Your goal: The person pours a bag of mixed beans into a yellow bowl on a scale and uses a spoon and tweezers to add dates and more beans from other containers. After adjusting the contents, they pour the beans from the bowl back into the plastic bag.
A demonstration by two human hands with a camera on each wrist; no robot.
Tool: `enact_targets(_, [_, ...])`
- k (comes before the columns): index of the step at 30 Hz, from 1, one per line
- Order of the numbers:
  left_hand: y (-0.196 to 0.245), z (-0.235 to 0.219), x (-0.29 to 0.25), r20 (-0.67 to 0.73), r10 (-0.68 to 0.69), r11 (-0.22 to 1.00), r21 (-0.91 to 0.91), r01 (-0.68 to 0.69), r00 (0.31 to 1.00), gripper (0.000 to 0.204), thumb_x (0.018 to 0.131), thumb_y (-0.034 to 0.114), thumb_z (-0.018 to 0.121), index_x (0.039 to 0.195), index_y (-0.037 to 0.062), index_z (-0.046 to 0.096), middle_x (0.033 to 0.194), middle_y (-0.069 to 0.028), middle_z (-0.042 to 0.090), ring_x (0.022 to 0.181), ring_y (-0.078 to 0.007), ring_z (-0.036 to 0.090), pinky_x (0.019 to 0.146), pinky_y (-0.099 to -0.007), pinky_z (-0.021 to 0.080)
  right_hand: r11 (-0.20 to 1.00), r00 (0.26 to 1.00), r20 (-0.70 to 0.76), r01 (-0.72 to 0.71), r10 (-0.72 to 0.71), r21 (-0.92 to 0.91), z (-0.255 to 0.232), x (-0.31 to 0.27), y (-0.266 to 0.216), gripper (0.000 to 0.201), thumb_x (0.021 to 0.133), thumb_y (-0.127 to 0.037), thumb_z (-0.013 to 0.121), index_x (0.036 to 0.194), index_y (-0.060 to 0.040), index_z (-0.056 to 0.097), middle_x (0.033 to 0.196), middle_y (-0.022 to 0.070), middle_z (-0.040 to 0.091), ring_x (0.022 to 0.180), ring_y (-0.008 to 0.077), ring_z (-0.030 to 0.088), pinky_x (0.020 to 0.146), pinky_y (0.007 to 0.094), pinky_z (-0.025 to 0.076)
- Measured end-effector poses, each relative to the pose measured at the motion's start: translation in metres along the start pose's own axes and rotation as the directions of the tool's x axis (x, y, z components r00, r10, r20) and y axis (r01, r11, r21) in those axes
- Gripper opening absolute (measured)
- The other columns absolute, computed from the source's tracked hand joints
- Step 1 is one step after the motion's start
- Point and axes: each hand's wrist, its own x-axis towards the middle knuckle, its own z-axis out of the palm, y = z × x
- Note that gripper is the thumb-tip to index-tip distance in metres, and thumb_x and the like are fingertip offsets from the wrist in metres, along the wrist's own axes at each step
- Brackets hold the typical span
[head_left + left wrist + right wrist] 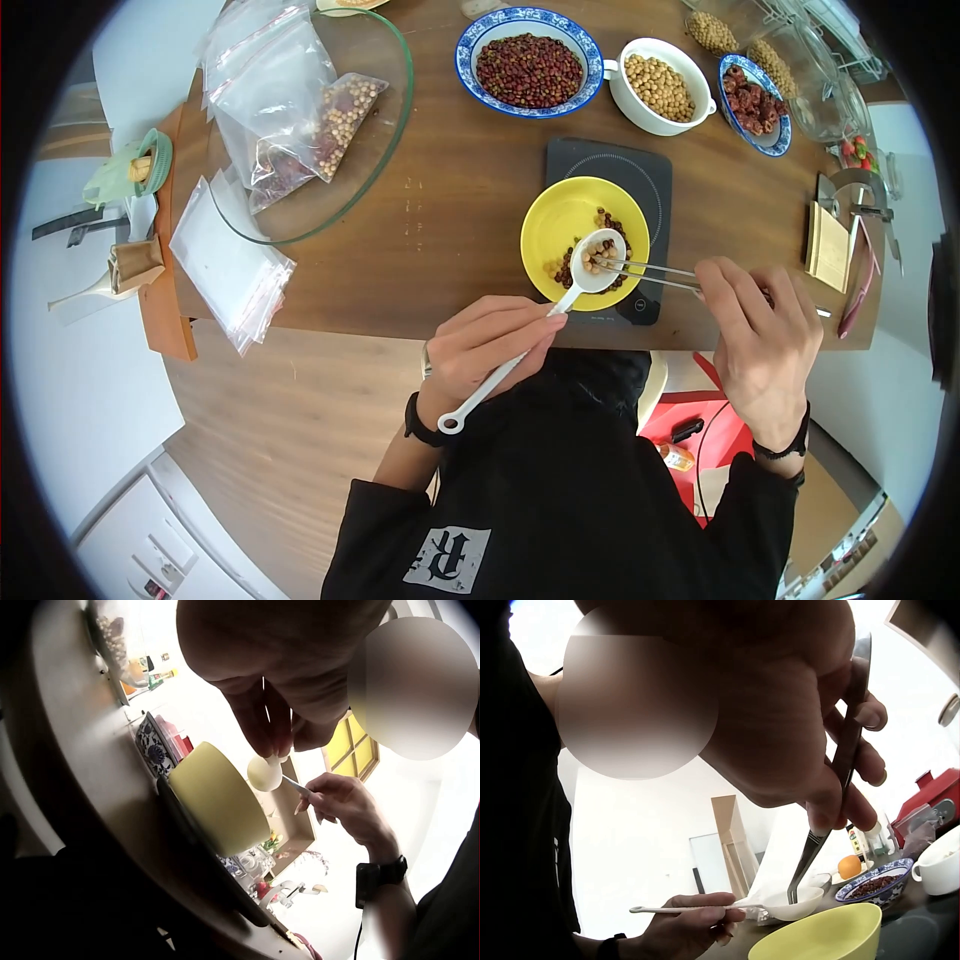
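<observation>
My left hand (490,345) pinches the handle of a white long-handled spoon (497,378). The spoon's bowl, with several pale beans (596,262) in it, is over a yellow bowl (541,232). Dark red beans (612,218) and a few pale ones lie inside the yellow bowl. From the other side my right hand (762,340) grips metal tweezers (655,275), their tips in the spoon among the beans. In the right wrist view the tweezers (805,864) slant down into the spoon (799,906). The yellow bowl stands on a black hot plate or scale (655,200).
Behind stand a blue-and-white bowl of red beans (528,70), a white pot of pale beans (657,88) and a small bowl of reddish-brown pieces (755,105). At left, a glass bowl (385,165) holds plastic bags; flat bags (225,255) lie by it. Jars (820,95) stand right.
</observation>
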Motion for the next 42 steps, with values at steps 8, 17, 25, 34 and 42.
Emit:
enact_targets(8, [-0.003, -0.001, 0.004, -0.010, 0.001, 1.000, 0.001, -0.001, 1.000, 0.031, 0.070, -0.008, 0.079, 0.099, 0.0029, 0.077, 0.091, -0.0118, 0.075, 0.083, -0.0281, 0.073, 0.072, -0.0328, 0.060, 1.000, 1.000, 0.025, -0.006, 0.006, -0.002, 0.002, 0.006, -0.005, 0.041, 0.064, -0.009, 0.065, 0.104, -0.0027, 0.066, 0.098, 0.0034, 0.066, 0.074, 0.0215, 0.056, 0.063, 0.0332, 0.047])
enact_targets(17, [-0.006, -0.004, 0.009, -0.022, -0.004, 1.000, 0.018, 0.005, 1.000, 0.031, 0.071, -0.009, 0.078, 0.101, 0.0015, 0.078, 0.090, -0.0122, 0.075, 0.084, -0.0277, 0.073, 0.074, -0.0325, 0.059, 1.000, 1.000, -0.003, -0.010, 0.010, 0.008, 0.009, 0.015, -0.005, 0.039, 0.064, -0.007, 0.066, 0.102, -0.0017, 0.066, 0.097, 0.0028, 0.067, 0.074, 0.0206, 0.056, 0.062, 0.0320, 0.047])
enact_targets(25, [-0.010, -0.007, 0.011, -0.038, -0.010, 0.999, 0.046, 0.012, 0.999, 0.031, 0.072, -0.009, 0.077, 0.101, 0.0018, 0.078, 0.092, -0.0120, 0.075, 0.084, -0.0276, 0.072, 0.074, -0.0327, 0.059, 0.996, 0.993, -0.088, -0.074, 0.078, 0.054, 0.005, 0.013, -0.003, 0.038, 0.064, -0.002, 0.066, 0.102, -0.0043, 0.067, 0.095, 0.0033, 0.069, 0.074, 0.0216, 0.059, 0.064, 0.0344, 0.050])
enact_targets(34, [-0.015, -0.019, 0.007, -0.031, -0.056, 0.996, 0.074, 0.058, 0.998, 0.029, 0.073, -0.008, 0.077, 0.100, 0.0019, 0.078, 0.092, -0.0115, 0.075, 0.085, -0.0280, 0.072, 0.075, -0.0333, 0.059, 0.980, 0.981, -0.021, -0.193, 0.194, 0.045, 0.018, -0.002, -0.003, 0.031, 0.072, 0.003, 0.068, 0.102, -0.0063, 0.067, 0.095, 0.0026, 0.070, 0.074, 0.0228, 0.059, 0.064, 0.0345, 0.051])
enact_targets(42, [-0.011, -0.019, 0.009, 0.008, -0.018, 0.999, 0.046, 0.018, 1.000, 0.030, 0.070, -0.008, 0.079, 0.098, 0.0035, 0.078, 0.090, -0.0101, 0.076, 0.083, -0.0274, 0.073, 0.074, -0.0328, 0.059, 0.998, 0.998, -0.047, -0.047, 0.048, 0.032, 0.011, 0.010, -0.009, 0.039, 0.063, -0.008, 0.067, 0.102, -0.0043, 0.067, 0.097, 0.0021, 0.068, 0.075, 0.0206, 0.059, 0.064, 0.0328, 0.049])
